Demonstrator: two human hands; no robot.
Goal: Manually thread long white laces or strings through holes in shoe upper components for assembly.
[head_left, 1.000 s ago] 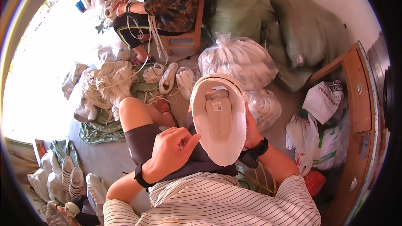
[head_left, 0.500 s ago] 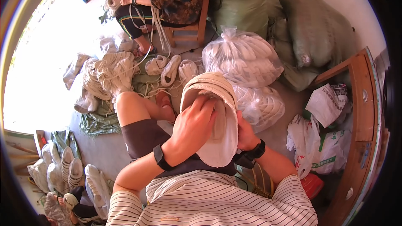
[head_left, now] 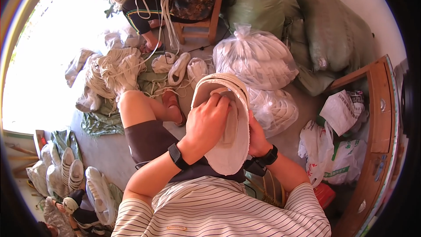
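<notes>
A cream-white slipper with layered bands across its toe is held up in front of my lap, its opening turned toward me. Down in that opening, the fingers of my left hand are bent and closed round the top part of a beige insole; the fingertips are partly hidden. My right hand grips the slipper's right edge, with its other fingers out of sight behind the sole. Dark bands circle both wrists.
Bagged shoes stand ahead, beside large green sacks. Loose shoes and a heap of cream cords lie ahead to the left. Another person's leg shows near a wooden chair. A wooden drawer unit borders the right.
My left hand has shifted slightly right and up inside the slipper, its fingers more bunched at the insole. The right hand keeps its hold. The slipper has barely moved.
</notes>
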